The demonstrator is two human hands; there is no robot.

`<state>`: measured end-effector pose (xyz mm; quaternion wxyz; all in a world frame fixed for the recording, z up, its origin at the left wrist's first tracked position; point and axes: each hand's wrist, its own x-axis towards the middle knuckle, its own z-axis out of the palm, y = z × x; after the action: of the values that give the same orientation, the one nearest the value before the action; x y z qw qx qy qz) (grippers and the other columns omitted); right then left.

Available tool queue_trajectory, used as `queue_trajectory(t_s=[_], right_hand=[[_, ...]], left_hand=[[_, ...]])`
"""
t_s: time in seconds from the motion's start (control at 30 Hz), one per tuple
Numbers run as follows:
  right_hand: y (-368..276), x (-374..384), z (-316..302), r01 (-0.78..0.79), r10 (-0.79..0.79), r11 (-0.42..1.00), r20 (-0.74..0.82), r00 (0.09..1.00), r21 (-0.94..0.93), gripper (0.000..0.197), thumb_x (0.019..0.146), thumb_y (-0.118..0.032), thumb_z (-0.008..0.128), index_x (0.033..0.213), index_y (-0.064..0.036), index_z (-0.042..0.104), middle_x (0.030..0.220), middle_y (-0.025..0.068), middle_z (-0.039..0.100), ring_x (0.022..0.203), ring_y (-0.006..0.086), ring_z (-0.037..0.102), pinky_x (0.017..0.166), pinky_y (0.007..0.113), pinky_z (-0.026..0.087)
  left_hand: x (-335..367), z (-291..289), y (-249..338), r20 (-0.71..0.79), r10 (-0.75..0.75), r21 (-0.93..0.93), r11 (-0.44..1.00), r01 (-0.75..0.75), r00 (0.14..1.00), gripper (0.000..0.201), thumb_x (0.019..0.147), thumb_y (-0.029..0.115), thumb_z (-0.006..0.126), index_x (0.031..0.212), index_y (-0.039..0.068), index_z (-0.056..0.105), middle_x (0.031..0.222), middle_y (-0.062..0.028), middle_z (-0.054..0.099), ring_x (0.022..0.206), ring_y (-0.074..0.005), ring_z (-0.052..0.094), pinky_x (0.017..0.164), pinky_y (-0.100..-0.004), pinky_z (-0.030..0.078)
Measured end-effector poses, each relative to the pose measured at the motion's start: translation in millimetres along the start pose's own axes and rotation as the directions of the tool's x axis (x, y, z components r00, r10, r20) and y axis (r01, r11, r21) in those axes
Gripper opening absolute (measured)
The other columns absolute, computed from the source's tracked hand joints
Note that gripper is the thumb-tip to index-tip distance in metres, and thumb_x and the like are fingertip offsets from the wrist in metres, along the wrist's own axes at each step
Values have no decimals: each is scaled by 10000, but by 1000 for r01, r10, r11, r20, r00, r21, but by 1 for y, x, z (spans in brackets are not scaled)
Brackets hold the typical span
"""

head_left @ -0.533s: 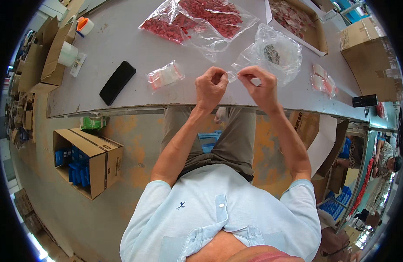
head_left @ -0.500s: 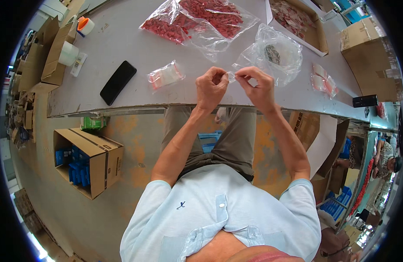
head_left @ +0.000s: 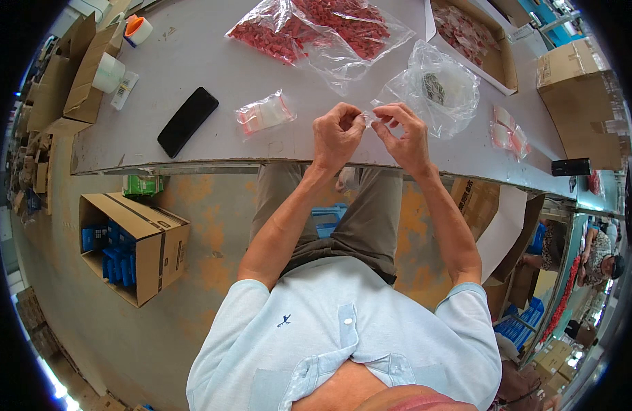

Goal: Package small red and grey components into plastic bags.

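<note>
My left hand (head_left: 338, 138) is closed in a pinch over the table's near edge. Its thumb and fingertips grip a small clear plastic bag (head_left: 369, 118). Close on the bag's other side is my right hand (head_left: 406, 140), its thumb and forefinger parted around the edge of the plastic. Whether anything lies inside the small bag is too fine to make out. Just beyond my right hand lies a larger open clear bag (head_left: 460, 103) with a clump of small dark pieces (head_left: 433, 89). Left of my hands sits a pack of small clear bags with red edging (head_left: 266, 115).
Farther back is a big clear bag of small red parts (head_left: 275, 38), beside an open carton of small filled packets (head_left: 463, 34). A black phone (head_left: 188, 122) and tape rolls (head_left: 109, 73) are at left. More small packets (head_left: 509, 130) and a black cylinder (head_left: 571, 167) lie right.
My right thumb has come away from the forefinger, leaving a gap at the plastic. My left hand keeps its pinch. The whole view has shifted slightly.
</note>
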<state>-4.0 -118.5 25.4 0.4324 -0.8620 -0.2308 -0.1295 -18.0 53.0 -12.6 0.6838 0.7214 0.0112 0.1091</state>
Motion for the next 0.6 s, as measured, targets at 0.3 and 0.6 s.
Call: queue_trajectory(t_s=[0.3,0.6], right_hand=[[-7,6,4,-163,164,980,-4,986,115,265,898,-150,836,1113,-21,748,836,61,707,690,90,636,613,269,532],[13,4,5,-444,385,816,225,895,371,177,946,-143,762,1038,8,751,811,39,739,698,74,664,605,259,544]], left_hand=[[-1,0,3,-8,45,56,997,-44,999,98,911,46,717,959,-39,723,740,-87,733,654,-94,676,609,-277,546],[-5,3,3,5,49,63,997,-49,999,91,919,39,711,962,-41,722,762,-91,741,678,-96,691,629,-275,558]])
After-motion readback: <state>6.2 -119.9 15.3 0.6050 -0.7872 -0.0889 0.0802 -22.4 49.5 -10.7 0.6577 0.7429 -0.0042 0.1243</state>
